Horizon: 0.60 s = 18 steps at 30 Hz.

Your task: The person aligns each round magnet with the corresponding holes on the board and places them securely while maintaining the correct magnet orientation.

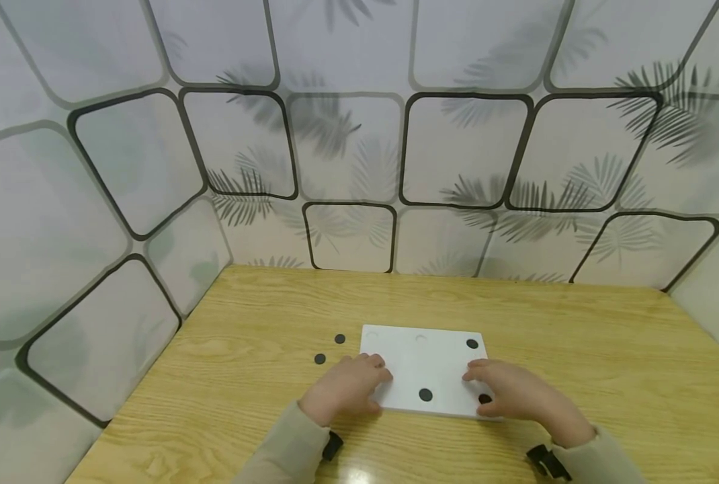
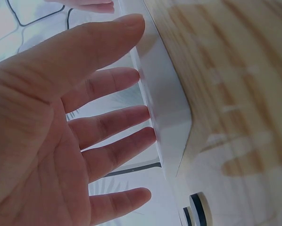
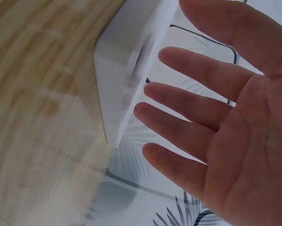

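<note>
A white rectangular board [image 1: 435, 363] lies flat on the wooden table, and black discs sit at its far right corner [image 1: 472, 343], its near middle [image 1: 425, 394] and its near right corner. Two faint round recesses show along its far edge. My left hand [image 1: 350, 386] is over the board's left end, fingers loosely extended, with fingertips [image 2: 143, 113] right at the white surface. Over the right end is my right hand [image 1: 513, 391], its fingers spread and relaxed, partly covering the near right disc [image 1: 484, 398]. Neither hand grips anything.
Two loose black discs, one farther back [image 1: 339, 339] and one nearer [image 1: 320, 359], lie on the table [image 1: 263, 316] left of the board. Patterned wall panels [image 1: 347, 161] enclose the table's back and sides. A dark band [image 1: 332, 446] is at the left wrist.
</note>
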Available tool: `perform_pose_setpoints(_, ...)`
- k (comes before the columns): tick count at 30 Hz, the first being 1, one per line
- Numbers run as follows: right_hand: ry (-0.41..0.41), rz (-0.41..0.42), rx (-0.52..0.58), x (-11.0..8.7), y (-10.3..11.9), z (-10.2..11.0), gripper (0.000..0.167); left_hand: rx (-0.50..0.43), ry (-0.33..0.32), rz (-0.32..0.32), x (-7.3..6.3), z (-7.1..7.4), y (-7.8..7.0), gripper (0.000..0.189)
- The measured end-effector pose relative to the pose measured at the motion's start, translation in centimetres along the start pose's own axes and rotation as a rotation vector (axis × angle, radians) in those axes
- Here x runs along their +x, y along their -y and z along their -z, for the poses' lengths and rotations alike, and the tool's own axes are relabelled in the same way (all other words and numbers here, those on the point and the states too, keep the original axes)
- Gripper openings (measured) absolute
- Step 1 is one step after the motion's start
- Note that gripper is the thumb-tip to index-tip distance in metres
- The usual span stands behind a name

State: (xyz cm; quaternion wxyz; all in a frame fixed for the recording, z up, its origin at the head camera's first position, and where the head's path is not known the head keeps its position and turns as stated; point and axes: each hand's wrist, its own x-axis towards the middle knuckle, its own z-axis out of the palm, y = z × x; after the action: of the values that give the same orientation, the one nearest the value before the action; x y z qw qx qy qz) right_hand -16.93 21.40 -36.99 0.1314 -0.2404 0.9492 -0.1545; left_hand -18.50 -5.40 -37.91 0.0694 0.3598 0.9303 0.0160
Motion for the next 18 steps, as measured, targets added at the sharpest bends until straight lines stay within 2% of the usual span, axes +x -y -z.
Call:
perform_pose_setpoints(9, -0.006, 0.031, -0.021, -0.16, -0.24, -0.38, 0.042, -0.005, -0.001, -0.005, -0.02, 0.12, 0.01, 0.038)
perform_pose_setpoints(18, 0.016, 0.000, 0.018, -0.23, -0.08, -0.38, 0.045, 0.004, 0.001, -0.008, 0.01, 0.13, -0.03, 0.038)
